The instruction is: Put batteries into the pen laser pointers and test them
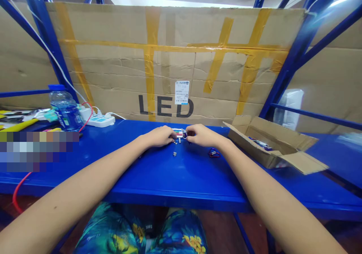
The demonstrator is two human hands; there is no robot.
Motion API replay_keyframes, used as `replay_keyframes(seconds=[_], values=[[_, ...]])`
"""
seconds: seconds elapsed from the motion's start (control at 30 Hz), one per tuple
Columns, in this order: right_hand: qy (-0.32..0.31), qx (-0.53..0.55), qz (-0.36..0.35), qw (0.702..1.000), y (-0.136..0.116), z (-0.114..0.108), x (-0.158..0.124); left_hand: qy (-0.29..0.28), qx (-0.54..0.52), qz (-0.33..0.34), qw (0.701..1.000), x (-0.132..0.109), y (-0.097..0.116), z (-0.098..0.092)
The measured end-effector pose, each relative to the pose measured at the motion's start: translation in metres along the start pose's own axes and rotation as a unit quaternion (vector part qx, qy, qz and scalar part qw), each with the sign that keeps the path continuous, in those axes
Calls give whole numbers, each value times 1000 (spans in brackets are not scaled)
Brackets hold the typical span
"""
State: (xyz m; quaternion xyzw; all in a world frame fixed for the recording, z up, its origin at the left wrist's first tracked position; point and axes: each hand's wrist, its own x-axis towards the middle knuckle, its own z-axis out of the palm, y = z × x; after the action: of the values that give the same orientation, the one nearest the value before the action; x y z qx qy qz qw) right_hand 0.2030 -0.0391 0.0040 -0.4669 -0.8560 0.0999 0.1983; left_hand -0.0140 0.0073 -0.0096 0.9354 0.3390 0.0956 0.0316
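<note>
Pinching a small striped part, red and white, near the back edge of the bench, about midway along it. Gripping it from either end with the left hand and the right hand, drawing the fingers of both in narrow around it and resting both wrists on the blue top. Seemingly working at the part's right end, where something ring-like is showing, though too small to tell for sure.

Leaving a few tiny metal pieces loose just in front of the hands, and a small red-and-black piece just beside the right wrist. Judging by their smallness, calling for a fine fingertip pinch in lifting any of them, and a steady hold on the striped part meanwhile.

Sitting between an open cardboard box toward the bench's right end and a water bottle toward its left, with a white power strip just beside the bottle at the back edge. Facing a taped cardboard sheet marked LED, standing along the back.
</note>
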Motion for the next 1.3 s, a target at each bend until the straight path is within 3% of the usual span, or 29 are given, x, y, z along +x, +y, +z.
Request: replay_keyframes(seconds=[0.17, 0.3, 0.5, 0.57, 0.73, 0.83, 0.97, 1.13, 1.3], values=[[-31, 31, 18, 999, -3, 1, -1, -12, -2, 4, 1000, 2, -1, 3], [-78, 103, 27, 991, 2, 3, 0, -39, -13, -31, 999, 3, 0, 0], [-113, 197, -11, 974, 13, 7, 2, -78, -27, -59, 995, -1, 2, -7], [-118, 218, -23, 969, 14, 8, 3, -47, -25, -45, 998, -3, 4, -8], [-100, 271, -12, 957, 15, 6, 2, 172, -76, 40, 981, -3, 19, -9], [-86, 305, 3, 949, 17, 6, 2, 235, -78, 101, 964, -2, 29, -5], [-83, 342, 15, 936, 15, 5, 1, 259, -45, 154, 952, 1, 33, 1], [-88, 371, 20, 924, 14, 4, 0, 240, -30, 172, 955, 0, 28, 4], [-78, 313, 7, 946, 22, 4, 2, 197, -27, 168, 966, -3, 28, 0]])
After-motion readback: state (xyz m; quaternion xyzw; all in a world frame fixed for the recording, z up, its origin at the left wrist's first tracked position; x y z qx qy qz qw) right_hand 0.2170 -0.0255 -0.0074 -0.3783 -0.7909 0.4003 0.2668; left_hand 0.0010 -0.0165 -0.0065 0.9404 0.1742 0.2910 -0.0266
